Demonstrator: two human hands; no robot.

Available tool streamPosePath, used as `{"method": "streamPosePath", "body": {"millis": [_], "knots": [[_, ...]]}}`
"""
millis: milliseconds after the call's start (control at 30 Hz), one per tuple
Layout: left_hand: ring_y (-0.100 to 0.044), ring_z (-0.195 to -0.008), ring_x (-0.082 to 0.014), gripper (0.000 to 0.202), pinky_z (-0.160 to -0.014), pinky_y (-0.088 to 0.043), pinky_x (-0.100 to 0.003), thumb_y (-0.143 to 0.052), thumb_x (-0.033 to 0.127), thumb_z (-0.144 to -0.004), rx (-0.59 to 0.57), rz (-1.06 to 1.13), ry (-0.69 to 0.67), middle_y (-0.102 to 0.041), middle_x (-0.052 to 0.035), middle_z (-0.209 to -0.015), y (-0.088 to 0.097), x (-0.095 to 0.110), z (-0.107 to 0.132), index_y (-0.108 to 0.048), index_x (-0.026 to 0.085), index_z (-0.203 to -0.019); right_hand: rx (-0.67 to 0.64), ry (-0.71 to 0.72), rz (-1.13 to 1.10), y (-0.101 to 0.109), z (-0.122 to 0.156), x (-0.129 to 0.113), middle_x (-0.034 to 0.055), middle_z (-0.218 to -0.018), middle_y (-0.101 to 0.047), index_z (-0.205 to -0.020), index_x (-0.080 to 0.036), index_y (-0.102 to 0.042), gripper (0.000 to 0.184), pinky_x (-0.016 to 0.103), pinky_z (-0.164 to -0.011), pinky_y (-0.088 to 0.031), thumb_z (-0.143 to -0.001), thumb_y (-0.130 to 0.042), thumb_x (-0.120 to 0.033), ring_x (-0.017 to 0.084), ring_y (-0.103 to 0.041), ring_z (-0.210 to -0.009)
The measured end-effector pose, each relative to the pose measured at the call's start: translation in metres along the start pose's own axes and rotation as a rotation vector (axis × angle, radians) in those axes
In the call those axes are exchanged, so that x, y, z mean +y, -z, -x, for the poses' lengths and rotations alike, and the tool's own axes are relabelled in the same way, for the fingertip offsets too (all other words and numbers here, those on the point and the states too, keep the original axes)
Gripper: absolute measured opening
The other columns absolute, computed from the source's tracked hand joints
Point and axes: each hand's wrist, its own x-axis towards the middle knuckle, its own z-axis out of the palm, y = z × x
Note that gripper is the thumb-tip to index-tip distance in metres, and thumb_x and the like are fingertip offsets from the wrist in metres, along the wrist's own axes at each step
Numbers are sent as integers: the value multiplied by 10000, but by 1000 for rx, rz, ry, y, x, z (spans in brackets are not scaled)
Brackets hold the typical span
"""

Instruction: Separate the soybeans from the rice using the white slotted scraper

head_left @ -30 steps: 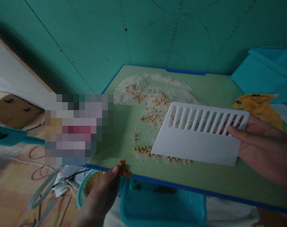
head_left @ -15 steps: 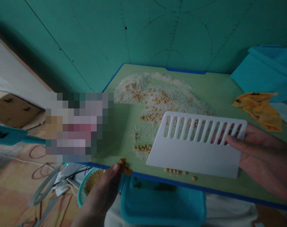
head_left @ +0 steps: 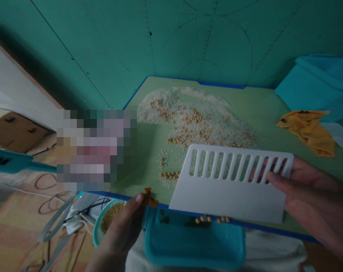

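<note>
My right hand (head_left: pixel 315 204) grips the right end of a white slotted scraper (head_left: pixel 228 200), thumb on its near face. The scraper's long lower edge lies along the near blue edge of the green board (head_left: pixel 143 151). Several round yellow beans are at that edge, just above a teal bin (head_left: pixel 194 257) held below it. My left hand (head_left: pixel 123 226) is closed at the bin's left end, its thumb beside a scrap of orange tape (head_left: pixel 150 198); the other fingers are hidden. White rice (head_left: pixel 157 94) mixed with yellow beans (head_left: pixel 194 115) spreads across the board.
A bowl of small yellowish grains (head_left: pixel 111 217) stands below the board at left. An orange cloth (head_left: pixel 309 132) and a teal container (head_left: pixel 315 87) are on the right. Cables and a cardboard box (head_left: pixel 15 128) lie at left, beside a blurred-out patch.
My right hand has drawn the scraper toward me, down to the board's near edge. Beans that lay on the board in front of it are now at or over the edge, above the bin.
</note>
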Motion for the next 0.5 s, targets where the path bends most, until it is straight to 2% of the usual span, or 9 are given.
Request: {"method": "streamPosePath", "body": {"millis": [133, 233, 333, 433, 500], "knots": [[-650, -587, -161, 139, -595, -521, -223, -753, 356, -586, -40, -18, -24, -723, 25, -599, -6, 3, 5, -743, 237, -658, -13, -10, -17, -1, 2, 4, -58, -954, -700, -943, -473, -648, 286, 377, -638, -600, -695, -653, -332, 286, -632, -950], [-574, -441, -121, 190, -455, -472, -208, -733, 385, -606, -67, -53, 4, -705, 25, -565, -8, 5, 7, -751, 230, -715, 6, -35, -8, -2, 5, 4, -36, -945, -705, -944, -452, -649, 286, 401, -696, -586, -691, -666, -321, 291, -621, -971], [-600, -494, -129, 211, -465, -473, -198, -739, 382, -595, -83, -40, 6, -726, 16, -632, -6, 5, 6, -754, 222, -733, 97, -40, 28, 1, 4, -2, -21, -909, -713, -978, -430, -638, 312, 411, -727, -578, -696, -671, -301, 290, -631, -950], [-664, -663, -182, 217, -583, -520, -214, -759, 372, -562, -48, -30, -39, -750, 11, -704, -5, 4, 5, -756, 234, -729, 213, 31, 123, 5, -6, -12, -27, -885, -716, -946, -407, -653, 295, 373, -645, -601, -657, -691, -357, 295, -662, -857], [-669, -653, -184, 245, -593, -533, -217, -774, 373, -537, -18, -44, -37, -749, 12, -678, -6, 4, 5, -758, 229, -734, 233, 69, 182, 6, -15, -20, -45, -848, -718, -848, -395, -669, 214, 338, -579, -605, -636, -693, -387, 288, -674, -801]]}}
